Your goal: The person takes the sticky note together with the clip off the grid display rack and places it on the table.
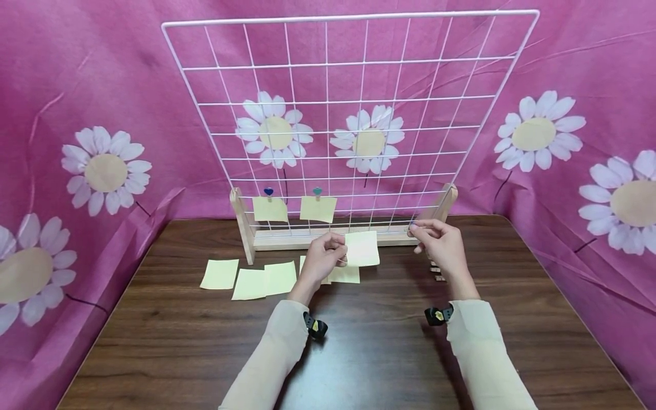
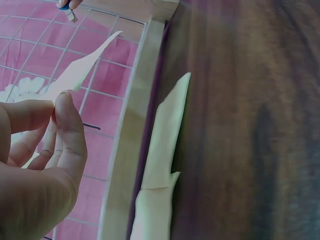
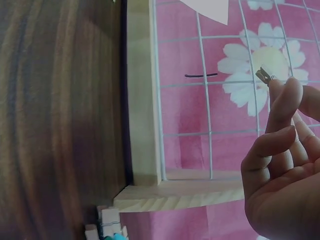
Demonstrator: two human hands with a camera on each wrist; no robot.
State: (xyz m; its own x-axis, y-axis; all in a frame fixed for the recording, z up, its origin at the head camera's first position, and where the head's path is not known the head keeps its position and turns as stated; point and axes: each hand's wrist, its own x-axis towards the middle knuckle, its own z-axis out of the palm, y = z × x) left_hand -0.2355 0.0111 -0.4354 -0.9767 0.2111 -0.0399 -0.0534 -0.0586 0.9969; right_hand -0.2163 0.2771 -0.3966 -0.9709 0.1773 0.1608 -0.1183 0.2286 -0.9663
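My left hand (image 1: 324,256) pinches a pale yellow sticky note (image 1: 361,249) by its left edge, between thumb and forefinger. The note is held up in front of the wooden base, overlapping other notes in the head view. Off to the right, my right hand (image 1: 442,242) holds a small wooden clothespin (image 3: 263,76) between thumb and fingertips. Its blue end shows in the left wrist view. On the white wire grid (image 1: 348,17), one sticky note (image 1: 270,210) hangs from a clip with a dark blue heart (image 1: 269,192). Beside it another note (image 1: 318,210) hangs under a teal heart clip (image 1: 318,191).
The grid stands in a wooden stand (image 1: 282,244) near the table's back edge. Several sticky notes (image 1: 219,274) lie along the table (image 1: 379,353) in front of it. More small clothespins (image 3: 110,220) lie by the stand's right foot. Pink flowered cloth surrounds the table.
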